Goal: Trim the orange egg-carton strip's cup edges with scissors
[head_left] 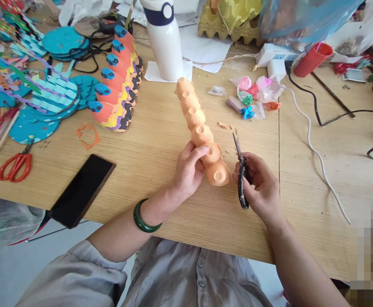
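My left hand (pixel 190 169) is closed round the near end of a long orange egg-carton strip (pixel 196 117) with several bumps, which stretches away from me across the wooden table (pixel 160 140). My right hand (pixel 259 184) grips small black scissors (pixel 240 168), blades pointing up and nearly together, just right of the strip's near end. Small orange scraps (pixel 224 125) lie beside the strip. A green bangle (pixel 144 219) sits on my left wrist.
A black phone (pixel 82 189) overhangs the near table edge at left, with red scissors (pixel 15 165) beyond it. Painted carton pieces (pixel 119 85) and blue paper crafts (pixel 45 102) fill the left. A white bottle (pixel 165 40), crumpled wrappers (pixel 253 96), a red cup (pixel 312 59), a power strip and cables stand behind and right.
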Available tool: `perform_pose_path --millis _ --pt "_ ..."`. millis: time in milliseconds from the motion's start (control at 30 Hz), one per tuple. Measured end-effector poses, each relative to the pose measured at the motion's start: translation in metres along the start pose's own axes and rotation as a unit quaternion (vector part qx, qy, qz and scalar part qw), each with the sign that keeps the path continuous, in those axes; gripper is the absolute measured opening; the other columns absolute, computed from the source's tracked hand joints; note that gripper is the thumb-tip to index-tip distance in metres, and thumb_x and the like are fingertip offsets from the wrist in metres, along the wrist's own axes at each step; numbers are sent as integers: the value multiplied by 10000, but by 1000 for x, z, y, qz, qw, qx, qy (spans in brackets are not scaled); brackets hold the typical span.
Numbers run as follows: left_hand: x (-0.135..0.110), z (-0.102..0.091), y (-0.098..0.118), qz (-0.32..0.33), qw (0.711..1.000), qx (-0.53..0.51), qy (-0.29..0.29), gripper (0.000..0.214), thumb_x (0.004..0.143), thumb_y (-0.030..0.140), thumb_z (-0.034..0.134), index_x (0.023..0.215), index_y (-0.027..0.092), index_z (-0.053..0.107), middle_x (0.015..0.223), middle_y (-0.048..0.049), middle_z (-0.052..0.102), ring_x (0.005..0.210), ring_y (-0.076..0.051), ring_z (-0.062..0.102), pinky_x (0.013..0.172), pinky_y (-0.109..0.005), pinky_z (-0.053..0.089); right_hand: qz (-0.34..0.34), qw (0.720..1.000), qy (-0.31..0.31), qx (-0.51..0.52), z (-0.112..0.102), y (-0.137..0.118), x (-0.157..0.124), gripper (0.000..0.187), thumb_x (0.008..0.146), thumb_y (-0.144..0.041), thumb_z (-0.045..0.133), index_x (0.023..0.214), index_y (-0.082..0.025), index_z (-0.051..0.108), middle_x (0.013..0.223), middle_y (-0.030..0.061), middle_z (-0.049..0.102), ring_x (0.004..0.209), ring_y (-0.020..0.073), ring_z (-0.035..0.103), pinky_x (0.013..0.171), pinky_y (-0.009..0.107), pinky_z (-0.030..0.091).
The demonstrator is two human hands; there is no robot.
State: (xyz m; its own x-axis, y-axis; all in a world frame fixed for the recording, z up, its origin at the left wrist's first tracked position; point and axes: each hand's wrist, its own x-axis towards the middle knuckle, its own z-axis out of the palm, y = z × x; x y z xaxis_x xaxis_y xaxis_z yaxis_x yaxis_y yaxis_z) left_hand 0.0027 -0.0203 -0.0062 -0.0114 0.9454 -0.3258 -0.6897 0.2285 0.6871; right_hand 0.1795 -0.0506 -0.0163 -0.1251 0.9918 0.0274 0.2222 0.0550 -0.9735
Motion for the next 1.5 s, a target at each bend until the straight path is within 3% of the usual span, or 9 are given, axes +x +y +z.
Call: perform_pose_path --millis 333,700,867,1100,1333,1400,1500 --pt "0 -1 1 37 999 2 -8 197 804 349 693 965 255 629 948 4 675 865 -158 663 820 -308 545 -34 987 -93 -127 -4 -4 3 447 881 -242 650 1323 -224 585 893 16 655 572 105 497 535 269 467" --pt "4 -6 0 24 999 0 43 138 788 318 639 890 224 635 839 -11 669 757 -165 649 747 -293 567 -135 962 -143 -190 -2 -1 2 535 898 -190 638 1416 -243 518 952 35 645 645 129 567 637 288 553" --pt "3 -6 -4 52 998 -3 28 141 805 288 613 934 233 633 872 3 633 781 -140 620 773 -264 540 -175 954 -123 -212 2 4 0 528 910 -165 612 1432 -201 539 1035 80 675 728 149 643 641 264 564" --pt "0 -4 -12 123 988 71 63 227 805 374 655 976 226 650 916 -33 638 819 -170 606 744 -273 546 -203 933 -87 -286 5 4 -7 438 935 -118 540 1358 -55 634 784 50 678 593 139 624 556 246 523" --pt "2 -4 -13 140 978 125 87 241 790 428 672 915 228 622 919 -52 653 844 -195 622 747 -303 571 -224 898 -47 -375 6 -1 -13 415 936 -121 511 1301 -74 702 841 77 786 591 170 710 498 263 495" --pt "3 -5 -14 146 978 123 83 240 794 424 681 919 227 625 918 -51 661 842 -194 629 746 -304 574 -212 903 -43 -371 6 -1 -13 416 936 -119 506 1293 -84 716 844 80 796 597 175 720 509 261 494" --pt "5 -7 -16 148 981 107 71 239 776 408 712 911 224 639 915 -53 671 842 -194 638 741 -307 580 -149 941 -57 -299 7 2 -12 414 918 -127 552 1296 -104 718 875 77 802 665 179 739 583 256 523"
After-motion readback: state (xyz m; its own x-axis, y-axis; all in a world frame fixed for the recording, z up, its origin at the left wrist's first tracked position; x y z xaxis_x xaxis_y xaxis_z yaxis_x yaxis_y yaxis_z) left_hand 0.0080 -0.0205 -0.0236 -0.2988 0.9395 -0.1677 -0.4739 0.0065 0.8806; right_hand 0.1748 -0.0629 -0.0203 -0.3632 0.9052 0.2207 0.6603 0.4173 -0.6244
